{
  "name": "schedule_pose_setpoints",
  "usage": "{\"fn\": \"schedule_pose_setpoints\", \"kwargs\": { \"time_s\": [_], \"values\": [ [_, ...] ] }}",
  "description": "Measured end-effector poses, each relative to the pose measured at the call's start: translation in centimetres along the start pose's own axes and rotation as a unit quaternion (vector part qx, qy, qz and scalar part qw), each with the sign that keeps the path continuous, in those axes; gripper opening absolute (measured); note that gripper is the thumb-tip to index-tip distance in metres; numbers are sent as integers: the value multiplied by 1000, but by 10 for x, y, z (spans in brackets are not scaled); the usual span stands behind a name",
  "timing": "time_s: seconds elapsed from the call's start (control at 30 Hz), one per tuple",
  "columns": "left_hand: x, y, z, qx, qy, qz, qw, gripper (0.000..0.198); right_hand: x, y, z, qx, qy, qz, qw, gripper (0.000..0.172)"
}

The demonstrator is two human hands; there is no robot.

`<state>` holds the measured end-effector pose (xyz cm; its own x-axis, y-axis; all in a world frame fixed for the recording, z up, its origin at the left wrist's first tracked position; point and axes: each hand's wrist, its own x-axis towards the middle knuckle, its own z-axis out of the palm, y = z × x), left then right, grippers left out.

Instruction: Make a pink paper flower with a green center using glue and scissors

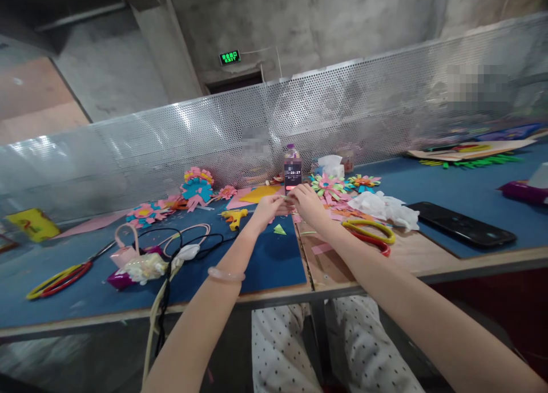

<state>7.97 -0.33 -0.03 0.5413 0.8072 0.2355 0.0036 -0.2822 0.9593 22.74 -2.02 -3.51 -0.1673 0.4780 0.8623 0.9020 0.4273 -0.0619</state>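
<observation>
My left hand [269,210] and my right hand [306,203] meet above the middle of the table, fingertips pinched together. Something small and pale sits between them, too small to make out. Below my left hand lies a light green paper scrap [279,229]. A yellow hot glue gun [234,218] rests just left of that hand. To the right of my right forearm are scissors [371,231] with yellow and red handles. Behind my hands, a phone [293,175] showing a timer stands upright against a bottle [291,152] with a purple cap.
Paper flowers [197,189] in several colours line the back. White crumpled tissue [385,207] and a black phone-like device [464,225] are at right. More scissors [60,280] and tangled cables [171,279] lie left. A perforated metal screen [214,125] bounds the table.
</observation>
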Motion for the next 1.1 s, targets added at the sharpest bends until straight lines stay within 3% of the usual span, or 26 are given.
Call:
{"fn": "schedule_pose_setpoints", "kwargs": {
  "time_s": [0.43,0.73,1.1],
  "values": [
    [4,-5,-4,91,-14,42,995,19,-1,12,11,91,25,33,995,13],
    [1,0,3,74,-8,41,996,19,1,8,8,150,72,91,982,12],
    [0,4,6,30,11,47,998,17,1,2,-2,158,101,74,979,13]
  ]
}}
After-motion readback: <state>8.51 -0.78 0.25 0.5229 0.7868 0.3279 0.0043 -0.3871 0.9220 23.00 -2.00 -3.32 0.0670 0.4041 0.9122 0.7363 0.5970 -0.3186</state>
